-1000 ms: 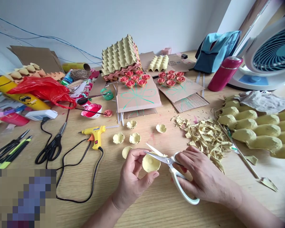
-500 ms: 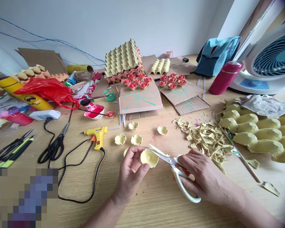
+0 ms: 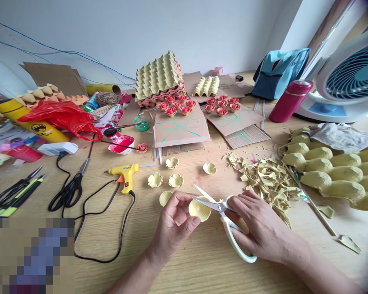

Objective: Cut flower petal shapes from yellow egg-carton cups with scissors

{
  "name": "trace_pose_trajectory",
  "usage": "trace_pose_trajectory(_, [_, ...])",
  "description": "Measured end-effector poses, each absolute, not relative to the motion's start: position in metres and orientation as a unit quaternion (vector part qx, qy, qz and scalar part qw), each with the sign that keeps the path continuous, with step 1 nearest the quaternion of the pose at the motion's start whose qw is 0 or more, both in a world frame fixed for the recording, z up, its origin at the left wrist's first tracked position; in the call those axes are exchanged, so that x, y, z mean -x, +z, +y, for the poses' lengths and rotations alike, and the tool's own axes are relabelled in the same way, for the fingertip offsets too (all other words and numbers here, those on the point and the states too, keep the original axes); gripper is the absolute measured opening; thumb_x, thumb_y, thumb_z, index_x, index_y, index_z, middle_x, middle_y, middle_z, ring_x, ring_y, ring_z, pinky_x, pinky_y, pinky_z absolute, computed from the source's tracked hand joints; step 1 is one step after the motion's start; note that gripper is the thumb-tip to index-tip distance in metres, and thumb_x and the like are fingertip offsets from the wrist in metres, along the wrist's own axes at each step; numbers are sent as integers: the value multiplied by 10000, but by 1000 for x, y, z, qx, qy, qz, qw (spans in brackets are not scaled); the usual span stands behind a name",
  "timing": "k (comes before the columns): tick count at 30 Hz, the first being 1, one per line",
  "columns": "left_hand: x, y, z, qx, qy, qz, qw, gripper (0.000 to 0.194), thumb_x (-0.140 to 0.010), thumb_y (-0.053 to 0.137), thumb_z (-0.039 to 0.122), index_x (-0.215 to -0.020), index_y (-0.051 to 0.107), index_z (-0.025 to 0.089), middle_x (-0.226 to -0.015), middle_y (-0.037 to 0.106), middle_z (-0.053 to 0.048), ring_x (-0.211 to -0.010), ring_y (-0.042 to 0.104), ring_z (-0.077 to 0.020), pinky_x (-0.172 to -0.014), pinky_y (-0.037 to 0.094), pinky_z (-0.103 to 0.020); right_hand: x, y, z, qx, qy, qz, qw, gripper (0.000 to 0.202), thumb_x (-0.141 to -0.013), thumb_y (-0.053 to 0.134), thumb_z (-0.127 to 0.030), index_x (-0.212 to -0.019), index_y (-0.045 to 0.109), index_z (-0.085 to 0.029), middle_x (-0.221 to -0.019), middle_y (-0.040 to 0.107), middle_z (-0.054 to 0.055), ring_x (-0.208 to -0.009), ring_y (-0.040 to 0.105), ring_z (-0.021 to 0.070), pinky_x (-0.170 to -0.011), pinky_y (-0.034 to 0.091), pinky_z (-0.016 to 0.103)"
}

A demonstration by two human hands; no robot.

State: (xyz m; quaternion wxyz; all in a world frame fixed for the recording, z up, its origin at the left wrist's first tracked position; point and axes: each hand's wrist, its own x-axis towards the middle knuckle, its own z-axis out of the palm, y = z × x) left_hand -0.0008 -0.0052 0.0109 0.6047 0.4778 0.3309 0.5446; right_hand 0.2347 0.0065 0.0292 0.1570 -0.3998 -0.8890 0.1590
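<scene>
Between the thumb and fingers of my left hand (image 3: 174,222) is a pale yellow egg-carton cup (image 3: 200,210), its hollow side facing up. My right hand (image 3: 256,224) grips a pair of white-handled scissors (image 3: 239,245). The blades are parted, one lying across the cup's far rim and the other beyond it. A thin strip of trimming shows by the blades. Just past my left fingers lies another plain cup (image 3: 165,198), partly hidden. Several petal-shaped cups (image 3: 176,180) sit farther off, one of them apart to the right (image 3: 209,168).
A heap of yellow scraps (image 3: 268,183) lies right of centre, before a large egg tray (image 3: 334,171). To the left are a yellow glue gun (image 3: 127,175) with its cord, black scissors (image 3: 69,192) and a bowl of red paint (image 3: 122,144). Red flowers (image 3: 178,104) stand on cardboard (image 3: 180,128) behind.
The cup has shifted slightly right and nearer me and has turned in my left fingers. The scissor blades have spread a little wider.
</scene>
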Motion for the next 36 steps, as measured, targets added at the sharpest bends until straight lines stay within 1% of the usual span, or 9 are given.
trace_pose_trajectory(5, [4,7,-5,-461,539,333,621,268,-838,787,290,-1054,640,231,-976,669,-18,-906,622,-134,-819,522,-240,-238,30,5,379,161,-896,166,227,-984,526,-323,-830,392,-223,-743,506,-32,-655,460,161,-734,308,338])
trace_pose_trajectory(9, [6,7,-4,-446,542,335,628,259,-857,768,344,-1066,661,235,-977,656,-17,-894,594,-133,-812,518,-241,-239,30,5,369,157,-901,168,244,-1012,493,-342,-823,390,-226,-729,518,-28,-637,451,162,-710,305,329])
trace_pose_trajectory(13, [6,10,-2,-413,550,327,648,269,-872,745,384,-1079,662,234,-939,626,-12,-812,581,-126,-719,545,-237,-240,30,5,362,152,-903,174,270,-1023,483,-345,-804,376,-230,-707,512,-34,-615,427,155,-700,308,323])
trace_pose_trajectory(16, [5,12,-1,-388,561,320,658,219,-898,712,383,-1047,658,231,-922,607,-4,-780,586,-117,-681,557,-230,-240,31,4,356,150,-904,181,270,-1026,477,-332,-798,372,-231,-697,510,-35,-609,414,156,-690,306,318])
trace_pose_trajectory(21, [8,8,-1,-410,559,310,650,166,-946,657,367,-1064,642,251,-953,609,1,-807,599,-114,-709,569,-240,-239,28,5,363,163,-901,171,234,-1013,488,-306,-816,391,-225,-717,522,-32,-617,428,154,-709,312,324])
trace_pose_trajectory(24, [9,5,-1,-447,538,310,644,179,-951,653,370,-1077,633,245,-961,628,-10,-822,611,-123,-727,564,-250,-236,26,6,384,166,-896,152,182,-982,528,-295,-849,434,-215,-758,548,-17,-664,475,166,-742,315,342])
trace_pose_trajectory(28, [7,4,-1,-471,512,304,651,209,-950,652,387,-1082,622,228,-909,651,-21,-818,631,-146,-752,564,-286,-234,28,6,408,164,-888,135,144,-949,564,-308,-890,479,-207,-806,569,2,-719,506,192,-778,313,371])
trace_pose_trajectory(32, [4,5,-2,-459,515,296,661,173,-957,645,370,-1067,624,238,-944,668,-16,-802,643,-133,-760,564,-285,-234,29,5,404,167,-890,133,179,-973,527,-346,-873,472,-208,-789,558,4,-703,496,192,-764,315,375])
trace_pose_trajectory(36, [4,7,-3,-430,518,280,685,139,-964,638,348,-1054,639,244,-948,664,-3,-790,634,-111,-742,578,-262,-236,30,4,393,166,-894,140,189,-988,501,-336,-855,450,-211,-765,541,-5,-684,482,180,-773,328,371])
